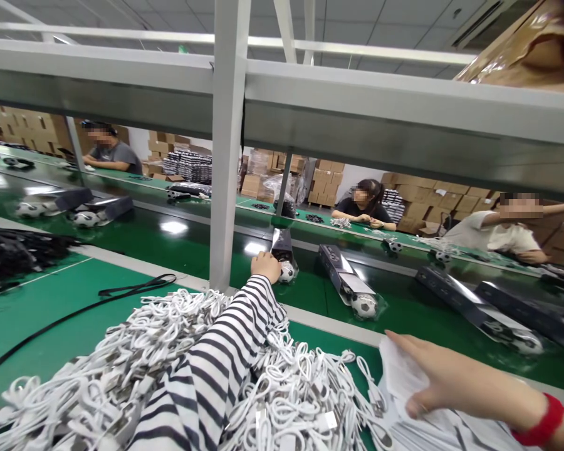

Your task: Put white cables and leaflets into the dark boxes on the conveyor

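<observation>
Left hand [266, 265], in a black-and-white striped sleeve [216, 369], stretched out over the far edge of the green worktable [47, 300] onto the dark green conveyor belt [178, 235], fingers curled down onto a small black-and-white football-shaped gadget [286, 271] sealed in a clear bag with a black box [282, 241]; whether actually clamped round it cannot be told, since the fingertips are hidden behind the knuckles. Right hand [439, 376], red band at the wrist, lying flat and spread at the near right corner of the worktable, thumb and fingers pinching thin white sheets [397, 369] from a stack. Between the two arms, a big tangled heap of coiled white cables [282, 401] covering the near middle of the worktable. Black strap [136, 288] trailing across the left part of the worktable; a pile of black cords [9, 254] at its far left edge. More bagged footballs with black boxes [352, 288] spaced along the belt to the right and left. Grey metal upright [226, 156] rising at the far edge just left of the left hand. Three other people [364, 203] seated along the far side, cardboard cartons [324, 175] stacked behind them.
</observation>
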### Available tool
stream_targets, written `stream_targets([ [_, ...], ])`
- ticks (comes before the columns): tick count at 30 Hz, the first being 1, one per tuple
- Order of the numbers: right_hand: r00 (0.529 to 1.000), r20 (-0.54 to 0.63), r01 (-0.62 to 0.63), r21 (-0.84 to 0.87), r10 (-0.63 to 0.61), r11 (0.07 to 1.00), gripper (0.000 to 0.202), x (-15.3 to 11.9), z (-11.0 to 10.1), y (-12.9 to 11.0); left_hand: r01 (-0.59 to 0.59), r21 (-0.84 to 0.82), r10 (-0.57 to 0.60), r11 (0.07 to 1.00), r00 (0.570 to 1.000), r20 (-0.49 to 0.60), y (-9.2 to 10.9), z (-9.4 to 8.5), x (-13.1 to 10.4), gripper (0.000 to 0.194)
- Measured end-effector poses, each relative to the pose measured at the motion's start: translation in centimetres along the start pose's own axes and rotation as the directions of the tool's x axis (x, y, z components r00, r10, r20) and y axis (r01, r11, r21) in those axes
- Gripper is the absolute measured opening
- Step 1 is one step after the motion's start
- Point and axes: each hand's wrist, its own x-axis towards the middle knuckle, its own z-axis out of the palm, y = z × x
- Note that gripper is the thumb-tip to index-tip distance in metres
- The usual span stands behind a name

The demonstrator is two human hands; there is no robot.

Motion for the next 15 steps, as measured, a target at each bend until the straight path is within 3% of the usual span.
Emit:
stream_targets([
  [3, 0.997, -0.062, 0.040, -0.019, -0.041, 0.999, 0.105, 0.3, 0.0, 0.0, -0.003, -0.034, 0.002, 0.999, 1.000, -0.030, 0.0, 0.2, -0.1, 0.034],
  [6, 0.997, -0.083, 0.004, -0.004, -0.005, 1.000, 0.099, 1.1, -0.6, 0.3, -0.034, -0.100, 0.027, 0.994, 0.997, -0.079, 0.1, 0.0, 0.1, 0.032],
  [8, 0.992, -0.118, -0.033, 0.017, 0.035, 0.999, 0.091, 1.8, -1.0, 1.0, -0.121, -0.168, 0.106, 0.978, 0.990, -0.097, 0.5, -0.4, 0.2, 0.032],
  [10, 0.990, -0.134, -0.048, 0.027, 0.052, 0.998, 0.082, 2.5, -1.1, 1.8, -0.261, -0.270, 0.255, 0.927, 0.965, -0.059, 1.4, -1.0, 0.1, 0.032],
  [12, 0.990, -0.132, -0.054, 0.016, 0.056, 0.998, 0.074, 3.0, -1.0, 2.5, -0.405, -0.387, 0.453, 0.829, 0.891, 0.038, 3.0, -1.6, -0.3, 0.031],
  [15, 0.989, -0.146, -0.036, -0.007, 0.035, 0.999, 0.059, 3.1, -0.7, 2.6, -0.535, -0.501, 0.697, 0.680, 0.685, 0.213, 6.2, -2.2, -1.8, 0.029],
])
